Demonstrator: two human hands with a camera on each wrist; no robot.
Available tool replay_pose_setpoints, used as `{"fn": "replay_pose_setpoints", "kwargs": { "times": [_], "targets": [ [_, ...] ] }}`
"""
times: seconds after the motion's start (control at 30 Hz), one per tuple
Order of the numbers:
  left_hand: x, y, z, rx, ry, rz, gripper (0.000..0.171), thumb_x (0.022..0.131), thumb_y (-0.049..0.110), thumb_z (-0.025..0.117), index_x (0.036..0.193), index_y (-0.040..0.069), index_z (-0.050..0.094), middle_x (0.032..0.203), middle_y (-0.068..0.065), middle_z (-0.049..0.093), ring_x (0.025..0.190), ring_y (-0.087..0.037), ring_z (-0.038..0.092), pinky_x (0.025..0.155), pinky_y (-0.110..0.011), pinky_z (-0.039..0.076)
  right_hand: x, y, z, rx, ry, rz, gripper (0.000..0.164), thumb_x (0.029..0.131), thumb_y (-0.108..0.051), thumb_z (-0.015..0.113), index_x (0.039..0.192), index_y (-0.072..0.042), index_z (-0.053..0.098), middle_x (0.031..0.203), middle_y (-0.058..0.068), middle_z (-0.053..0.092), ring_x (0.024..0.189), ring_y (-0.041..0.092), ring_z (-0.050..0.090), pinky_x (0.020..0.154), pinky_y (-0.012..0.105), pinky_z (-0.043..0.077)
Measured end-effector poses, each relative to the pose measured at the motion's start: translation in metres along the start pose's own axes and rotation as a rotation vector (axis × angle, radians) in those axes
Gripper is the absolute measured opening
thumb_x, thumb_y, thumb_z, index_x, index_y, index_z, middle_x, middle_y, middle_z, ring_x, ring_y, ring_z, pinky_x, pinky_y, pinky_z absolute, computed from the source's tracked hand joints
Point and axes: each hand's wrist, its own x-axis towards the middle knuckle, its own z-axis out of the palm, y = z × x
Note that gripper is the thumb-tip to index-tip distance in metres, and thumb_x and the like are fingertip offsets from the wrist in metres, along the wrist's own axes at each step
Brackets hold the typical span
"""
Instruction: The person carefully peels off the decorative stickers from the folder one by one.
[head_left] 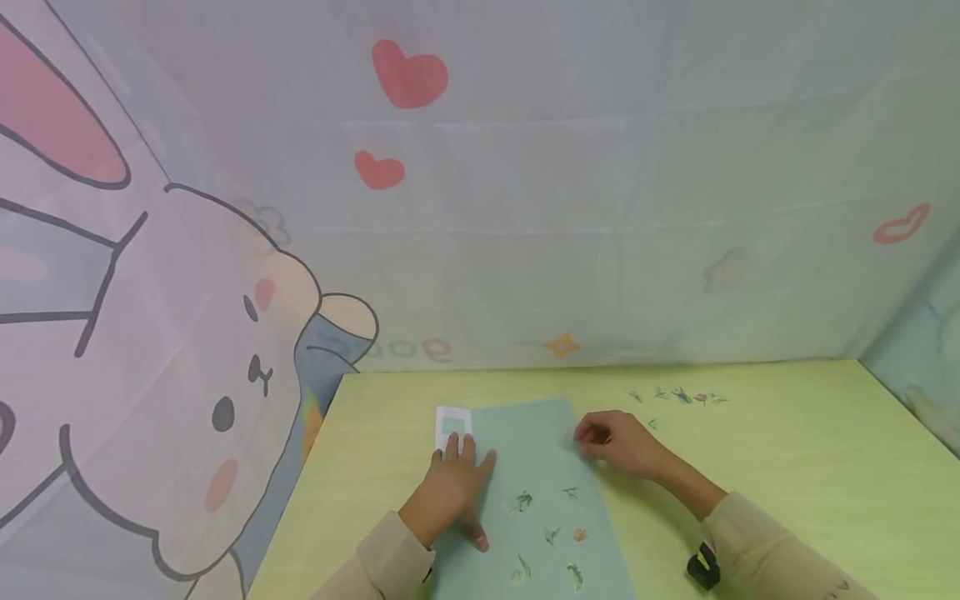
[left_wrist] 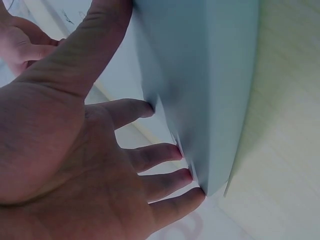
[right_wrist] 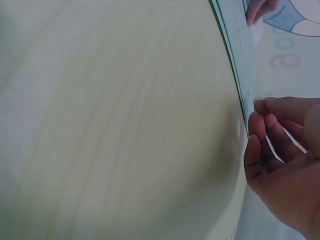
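A pale green sheet (head_left: 525,442), layered along its edge in the right wrist view, lies on the table with several small leaf and flower stickers (head_left: 522,501) on it. My left hand (head_left: 453,492) rests on its left side with fingers spread, the fingertips over a small white card (head_left: 452,414) at the top left corner. At the sheet's upper right edge, my right hand (head_left: 622,443) pinches a tiny clear sticker (right_wrist: 263,97) with a fine sprig on it between thumb and index finger.
Several more plant stickers (head_left: 681,396) lie in a loose row on the yellow-green table (head_left: 787,467), right of the sheet and toward the back. A printed cloth (head_left: 525,267) with hearts and a rabbit hangs behind and to the left. A black band piece (head_left: 703,568) is at the right sleeve.
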Motion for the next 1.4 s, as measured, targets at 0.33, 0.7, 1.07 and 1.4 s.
{"fn": "replay_pose_setpoints", "kwargs": {
  "times": [0.33, 0.7, 1.07, 1.4],
  "targets": [
    [0.001, 0.000, 0.000, 0.004, -0.005, -0.001, 0.129, 0.052, 0.055, 0.103, 0.161, 0.014, 0.047, 0.166, -0.025, 0.034, 0.155, -0.047, 0.028, 0.119, -0.060, 0.036, -0.008, 0.004, -0.019, -0.022, 0.110, 0.055, 0.012, 0.102, -0.008, 0.071, 0.112, -0.008, 0.079, 0.099, -0.001, 0.074, 0.088, 0.015, 0.067, 0.074, 0.030, 0.056],
    [0.000, 0.000, -0.002, -0.028, -0.014, -0.003, 0.130, 0.052, 0.052, 0.104, 0.161, 0.013, 0.047, 0.167, -0.025, 0.034, 0.156, -0.048, 0.027, 0.120, -0.061, 0.034, -0.022, 0.017, -0.043, 0.003, 0.293, 0.115, 0.009, 0.101, -0.009, 0.074, 0.109, -0.008, 0.076, 0.098, 0.006, 0.076, 0.088, 0.022, 0.069, 0.071, 0.029, 0.056],
    [0.001, -0.008, -0.001, -0.087, -0.029, 0.021, 0.127, 0.055, 0.052, 0.103, 0.162, 0.014, 0.046, 0.169, -0.025, 0.030, 0.157, -0.048, 0.024, 0.122, -0.062, 0.031, -0.038, 0.032, -0.064, -0.064, 0.389, 0.146, 0.011, 0.102, -0.010, 0.073, 0.111, -0.006, 0.077, 0.100, 0.014, 0.076, 0.089, 0.022, 0.070, 0.069, 0.028, 0.055],
    [0.013, -0.026, 0.003, -0.226, -0.102, 0.066, 0.116, 0.070, 0.054, 0.097, 0.166, 0.020, 0.040, 0.175, -0.023, 0.014, 0.161, -0.045, 0.008, 0.127, -0.060, 0.018, -0.052, 0.047, -0.075, -0.123, 0.454, 0.173, 0.011, 0.102, -0.007, 0.070, 0.112, -0.001, 0.074, 0.098, 0.012, 0.076, 0.087, 0.023, 0.070, 0.068, 0.026, 0.053]
  ]
}}
